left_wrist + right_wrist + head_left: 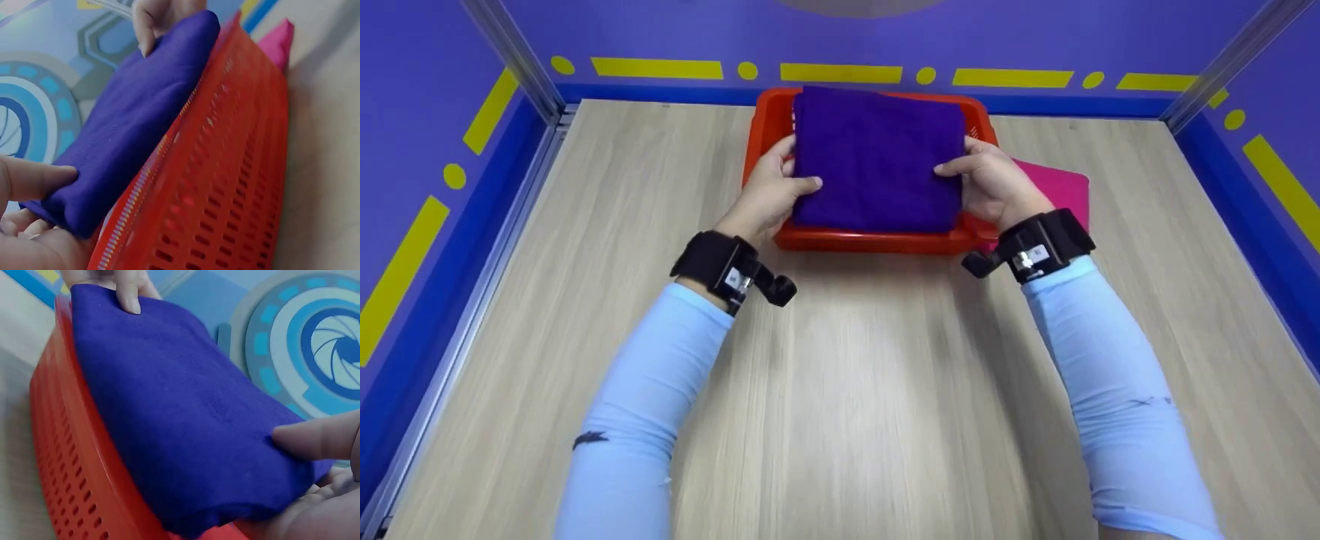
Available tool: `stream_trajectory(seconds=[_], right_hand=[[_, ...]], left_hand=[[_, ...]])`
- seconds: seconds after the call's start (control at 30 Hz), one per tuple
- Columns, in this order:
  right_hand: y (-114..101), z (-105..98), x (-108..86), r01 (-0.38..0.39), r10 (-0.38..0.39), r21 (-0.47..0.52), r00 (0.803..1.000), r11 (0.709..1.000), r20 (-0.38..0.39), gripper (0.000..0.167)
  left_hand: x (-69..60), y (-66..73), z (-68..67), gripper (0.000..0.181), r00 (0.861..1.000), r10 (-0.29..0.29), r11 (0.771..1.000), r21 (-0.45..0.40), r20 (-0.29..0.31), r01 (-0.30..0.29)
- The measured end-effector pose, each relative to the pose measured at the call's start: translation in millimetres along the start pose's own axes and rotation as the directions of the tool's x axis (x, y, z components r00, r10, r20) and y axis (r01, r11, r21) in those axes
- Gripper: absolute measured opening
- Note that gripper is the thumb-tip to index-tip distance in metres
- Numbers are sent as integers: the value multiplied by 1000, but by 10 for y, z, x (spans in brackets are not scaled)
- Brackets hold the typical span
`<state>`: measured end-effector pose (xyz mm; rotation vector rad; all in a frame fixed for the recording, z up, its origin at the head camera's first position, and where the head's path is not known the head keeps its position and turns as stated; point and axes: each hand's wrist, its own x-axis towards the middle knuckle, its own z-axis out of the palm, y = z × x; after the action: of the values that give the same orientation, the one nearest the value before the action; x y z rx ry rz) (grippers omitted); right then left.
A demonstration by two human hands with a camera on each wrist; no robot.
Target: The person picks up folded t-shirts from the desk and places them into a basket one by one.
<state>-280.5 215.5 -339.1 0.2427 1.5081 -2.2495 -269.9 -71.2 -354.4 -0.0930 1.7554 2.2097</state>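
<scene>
A folded purple cloth [879, 161] is held level over a red plastic basket [870, 241]. My left hand [769, 184] pinches its left edge, thumb on top and fingers beneath. On the opposite edge my right hand [996, 184] grips the cloth the same way, as the right wrist view also shows with its thumb pressing the purple cloth [185, 405]. The cloth hides most of the basket's inside. In the left wrist view the cloth [135, 112] sits at the rim of the slotted basket wall [225, 169].
A bright pink flat item [1061, 191] lies on the wooden table [855, 390], right of the basket and partly behind my right hand. Blue panels with yellow marks [840, 73] stand at the back and both sides, joined by metal posts [521, 60].
</scene>
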Motion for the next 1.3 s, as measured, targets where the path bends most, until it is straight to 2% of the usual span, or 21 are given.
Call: stream_trajectory(seconds=[0.07, 0.17, 0.3, 0.47, 0.57, 0.7, 0.9, 0.97, 1.07, 1.17, 1.3], right_hand=[[-2, 6, 76, -7, 7, -7, 1000, 1000, -29, 51], [18, 7, 173, -27, 25, -30, 998, 999, -65, 50], [67, -16, 278, -60, 55, -55, 994, 997, -97, 51], [159, -54, 366, -55, 48, -80, 995, 995, -87, 63], [197, -75, 393, -50, 42, -104, 996, 993, -77, 70], [213, -74, 418, -46, 37, -131, 997, 990, -71, 75], [243, -52, 446, -54, 41, -180, 996, 982, -75, 80], [254, -46, 454, -54, 39, -195, 996, 979, -80, 81], [266, -39, 458, -58, 40, -219, 996, 974, -85, 84], [273, -37, 455, -69, 46, -240, 994, 968, -103, 86], [283, -36, 455, -79, 42, -289, 991, 954, -129, 86]], left_hand=[[82, -15, -7, 78, 1000, 15, 999, 51, -27, -14], [177, -48, -15, 77, 997, 18, 983, 185, -71, -5], [250, -91, 9, 83, 995, 17, 934, 357, -95, 18], [259, -140, 59, 93, 998, 60, 882, 470, -31, -38], [256, -160, 78, 95, 998, 63, 845, 531, 13, -61], [260, -174, 75, 92, 999, 42, 784, 618, 34, -54], [299, -213, 103, 88, 1000, 12, 631, 775, 5, -11], [312, -225, 115, 89, 1000, 8, 594, 805, -10, 3], [327, -235, 125, 88, 1000, -7, 557, 830, -28, 27], [328, -243, 132, 88, 999, -20, 537, 843, -34, 40], [322, -258, 139, 88, 999, -5, 514, 857, -32, 30]])
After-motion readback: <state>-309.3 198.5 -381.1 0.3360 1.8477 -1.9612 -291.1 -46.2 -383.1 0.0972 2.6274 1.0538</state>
